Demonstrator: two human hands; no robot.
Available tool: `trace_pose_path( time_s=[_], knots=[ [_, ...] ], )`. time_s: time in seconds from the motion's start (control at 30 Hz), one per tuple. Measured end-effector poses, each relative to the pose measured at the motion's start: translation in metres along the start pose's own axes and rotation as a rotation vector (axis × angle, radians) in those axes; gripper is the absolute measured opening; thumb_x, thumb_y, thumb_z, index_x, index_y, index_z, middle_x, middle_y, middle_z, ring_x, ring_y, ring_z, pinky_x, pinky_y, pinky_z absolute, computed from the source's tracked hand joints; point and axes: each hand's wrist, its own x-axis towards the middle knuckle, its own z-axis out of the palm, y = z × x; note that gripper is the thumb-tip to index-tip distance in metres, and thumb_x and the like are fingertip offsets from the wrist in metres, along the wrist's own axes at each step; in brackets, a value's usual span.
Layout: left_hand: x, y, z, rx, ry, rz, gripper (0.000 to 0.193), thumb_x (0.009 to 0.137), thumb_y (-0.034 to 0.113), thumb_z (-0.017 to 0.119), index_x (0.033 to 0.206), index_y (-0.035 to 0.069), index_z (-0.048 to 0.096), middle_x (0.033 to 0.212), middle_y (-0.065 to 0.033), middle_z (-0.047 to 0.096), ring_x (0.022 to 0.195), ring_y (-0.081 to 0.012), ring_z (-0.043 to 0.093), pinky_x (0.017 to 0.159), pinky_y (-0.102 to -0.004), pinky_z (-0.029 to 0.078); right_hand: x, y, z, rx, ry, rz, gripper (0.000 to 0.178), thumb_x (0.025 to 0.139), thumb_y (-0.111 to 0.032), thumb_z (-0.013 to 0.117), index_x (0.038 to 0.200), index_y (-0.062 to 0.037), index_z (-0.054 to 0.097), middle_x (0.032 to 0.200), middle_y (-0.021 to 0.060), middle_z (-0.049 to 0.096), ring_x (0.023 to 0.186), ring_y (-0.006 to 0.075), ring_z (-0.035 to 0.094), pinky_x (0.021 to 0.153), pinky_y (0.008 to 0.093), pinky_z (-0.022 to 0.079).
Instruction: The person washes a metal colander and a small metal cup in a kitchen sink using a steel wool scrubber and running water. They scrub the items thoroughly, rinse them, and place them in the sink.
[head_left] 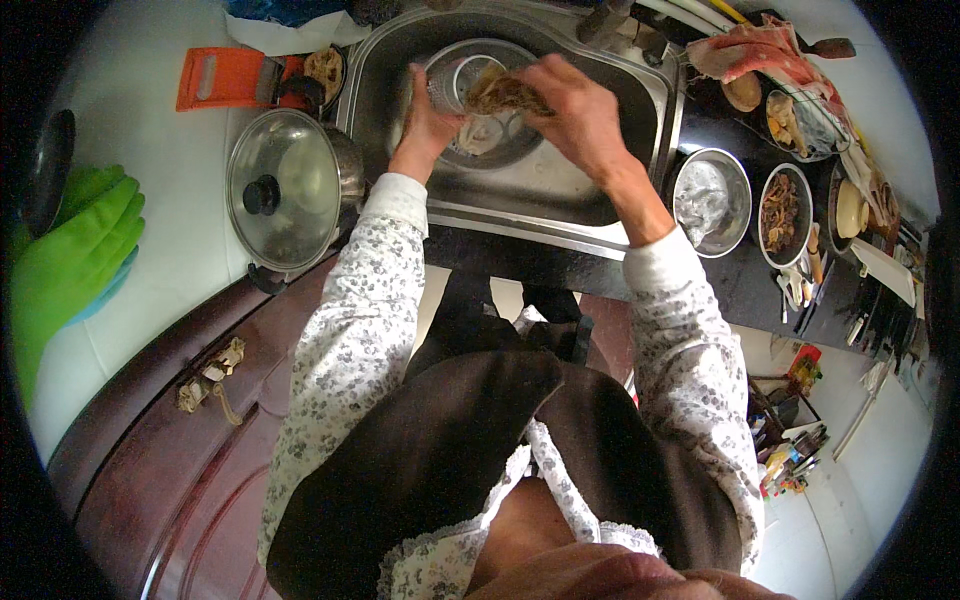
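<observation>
Over the sink (600, 205), my left hand (432, 125) is closed around the side of a small see-through cup with a textured wall and a pale ring (450, 84). My right hand (580, 108) grips a brown, stringy clump (500, 96) at the cup's right side; I cannot tell exactly what it is. Part of the clump is hidden by my right fingers. Beneath both hands a round metal basin (528, 150) sits in the sink, with something pale (482, 136) lying in it.
Left of the sink stand a lidded pot (285, 190) and an orange grater (215, 80). Green gloves (85, 255) hang at far left. On the right counter are a metal bowl of cloudy liquid (708, 200), a bowl of brown pieces (783, 210), and a faucet (655, 48) behind.
</observation>
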Motion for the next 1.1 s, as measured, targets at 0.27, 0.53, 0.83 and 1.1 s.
trace_pose_path(
  time_s=[0.27,0.53,0.83,1.1],
  knots=[
    [-0.014,0.000,0.030,0.264,0.117,-0.066,0.069,0.090,0.068,0.037,0.128,0.012,0.052,0.128,-0.0082,0.053,0.115,-0.0243,0.052,0.089,-0.0469,0.045,0.011,0.022,0.049,-0.303,-0.275,-0.160,0.016,0.073,-0.007,0.064,0.089,-0.0053,0.067,0.095,0.0086,0.063,0.087,0.0260,0.062,0.067,0.0325,0.054],
    [-0.041,0.013,0.053,0.183,-0.100,0.274,0.059,0.092,0.059,0.042,0.123,0.011,0.056,0.115,-0.0049,0.059,0.102,-0.0197,0.057,0.085,-0.0387,0.046,0.008,-0.001,0.033,1.365,-0.058,0.746,0.009,0.090,-0.004,0.054,0.089,0.0015,0.062,0.075,0.0012,0.058,0.066,0.0086,0.051,0.059,0.0247,0.040],
    [-0.025,0.003,0.037,0.367,0.275,-0.026,0.060,0.084,0.058,0.057,0.112,0.005,0.057,0.097,-0.0080,0.059,0.085,-0.0189,0.059,0.056,-0.0334,0.049,-0.010,0.012,0.059,-0.026,-0.305,-0.070,0.021,0.067,0.000,0.058,0.087,-0.0012,0.066,0.080,0.0199,0.063,0.079,0.0369,0.064,0.065,0.0441,0.052],
    [-0.034,0.011,0.042,0.273,-0.059,0.382,0.056,0.085,0.050,0.058,0.122,0.008,0.058,0.106,-0.0042,0.061,0.092,-0.0179,0.059,0.076,-0.0343,0.049,0.004,-0.010,0.041,1.103,-0.197,0.545,0.014,0.092,-0.005,0.051,0.091,0.0006,0.064,0.073,0.0020,0.060,0.060,0.0082,0.051,0.054,0.0225,0.044]
  ],
)
